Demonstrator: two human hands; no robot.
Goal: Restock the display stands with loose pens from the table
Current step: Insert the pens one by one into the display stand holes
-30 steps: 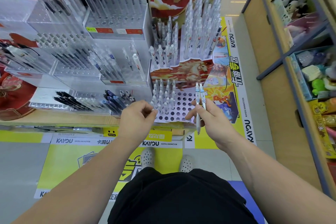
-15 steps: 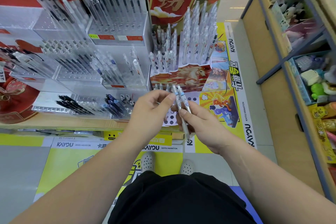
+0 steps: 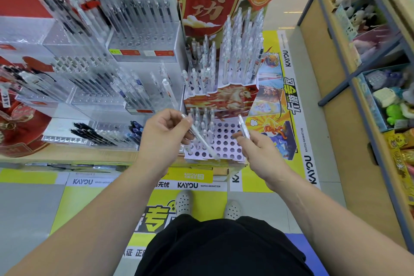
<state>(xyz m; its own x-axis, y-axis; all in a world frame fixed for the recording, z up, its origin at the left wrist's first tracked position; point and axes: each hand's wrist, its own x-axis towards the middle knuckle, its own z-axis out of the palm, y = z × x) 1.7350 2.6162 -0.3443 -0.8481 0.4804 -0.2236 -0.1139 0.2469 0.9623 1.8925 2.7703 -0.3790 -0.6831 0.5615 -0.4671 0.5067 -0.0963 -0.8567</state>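
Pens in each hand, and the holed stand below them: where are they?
Left pen (image 3: 201, 139): head view, mid-barrel.
Right pen (image 3: 243, 125): head view, barrel above the fingers.
Holed stand (image 3: 224, 145): head view, bare perforated top.

A red banner (image 3: 209, 0) at twelve o'clock is showing "成功"; a floor sticker (image 3: 187, 185) at six o'clock is reading "KAYOU ANIMATION".

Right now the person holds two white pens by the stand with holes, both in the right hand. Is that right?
Not quite. The head view shows one white pen in the left hand and the other pen in the right hand, both by the stand with holes.
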